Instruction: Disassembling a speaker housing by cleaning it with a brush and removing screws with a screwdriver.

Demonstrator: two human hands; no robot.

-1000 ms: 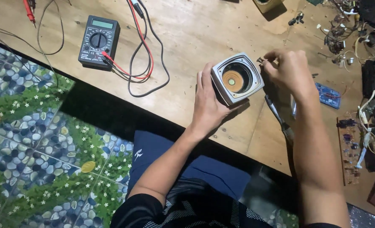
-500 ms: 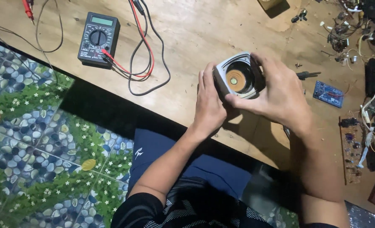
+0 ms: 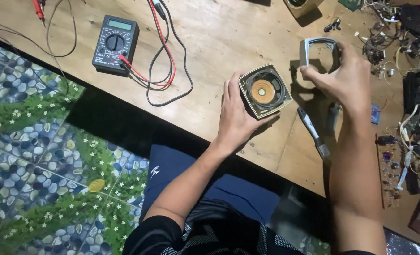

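Speaker unit [image 3: 265,90], square-framed with an orange cone, is gripped at its near side by the fingers of the left hand [image 3: 236,113] and held tilted just above the table [image 3: 210,42]. A grey plastic frame [image 3: 317,51] is pinched by the right hand [image 3: 344,78], beyond and to the right of the left fingers, apart from the speaker. A small brush [image 3: 313,132] lies just right of the left fingers; a multimeter [image 3: 115,45] with red and black leads is well apart on the left. For a clean job, the frame is best kept level and clear of the cone, with the speaker steadied by its edges only.
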